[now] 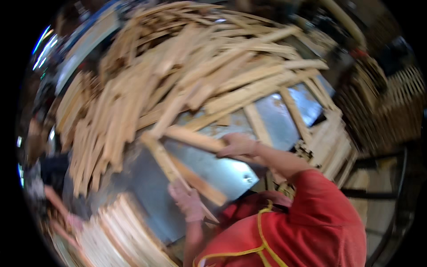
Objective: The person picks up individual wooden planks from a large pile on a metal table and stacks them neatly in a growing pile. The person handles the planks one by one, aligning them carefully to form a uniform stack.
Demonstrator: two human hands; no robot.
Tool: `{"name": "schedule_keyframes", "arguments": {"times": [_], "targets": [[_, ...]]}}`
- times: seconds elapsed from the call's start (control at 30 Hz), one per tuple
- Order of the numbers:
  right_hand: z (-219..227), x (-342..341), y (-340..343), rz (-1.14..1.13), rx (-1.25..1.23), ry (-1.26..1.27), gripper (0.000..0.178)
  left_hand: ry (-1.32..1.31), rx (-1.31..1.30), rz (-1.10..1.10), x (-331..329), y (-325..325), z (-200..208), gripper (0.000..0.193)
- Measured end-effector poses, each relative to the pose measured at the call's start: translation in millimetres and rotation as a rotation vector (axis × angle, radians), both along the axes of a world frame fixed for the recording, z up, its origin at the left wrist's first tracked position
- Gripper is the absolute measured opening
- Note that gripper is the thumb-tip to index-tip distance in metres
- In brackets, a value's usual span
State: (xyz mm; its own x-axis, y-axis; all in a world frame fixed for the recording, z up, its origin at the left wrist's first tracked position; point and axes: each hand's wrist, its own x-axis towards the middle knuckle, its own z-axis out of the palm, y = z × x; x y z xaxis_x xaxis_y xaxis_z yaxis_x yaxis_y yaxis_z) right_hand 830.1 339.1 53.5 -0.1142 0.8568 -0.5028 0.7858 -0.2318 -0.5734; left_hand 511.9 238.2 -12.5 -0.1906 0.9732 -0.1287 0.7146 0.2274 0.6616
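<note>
A narrow wooden slat (161,155) is gripped near its lower end by the left hand (187,204), its far end extended ahead. A second slat (193,138) is clasped by the right hand (240,146), its free end pointed leftward. Between the hands, a loose board (204,184) is supported by the metal table (153,200).

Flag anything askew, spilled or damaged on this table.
The heap of wooden strips looks askew: pieces cross at many angles on the metal tabletop, unlike the aligned stack at lower left. Blur leaves damage unclear.
</note>
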Motion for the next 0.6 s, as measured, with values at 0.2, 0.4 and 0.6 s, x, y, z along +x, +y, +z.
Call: {"name": "schedule_keyframes", "arguments": {"times": [0.2, 0.4, 0.6], "targets": [[-52, -48, -43, -0.236, -0.107, 0.522, 0.072, 0.495, -0.11, -0.095, 47, 44, 5, 0.094], [-76, -106, -84, -0.544, -0.13, 0.822, 0.06, -0.157, -0.117, 0.02, -52, -12, 9, 0.096], [-84, -253, -101, -0.33, -0.176, 0.856, 0.05, -1.017, -0.306, 0.191, -137, -101, 22, 0.101]]}}
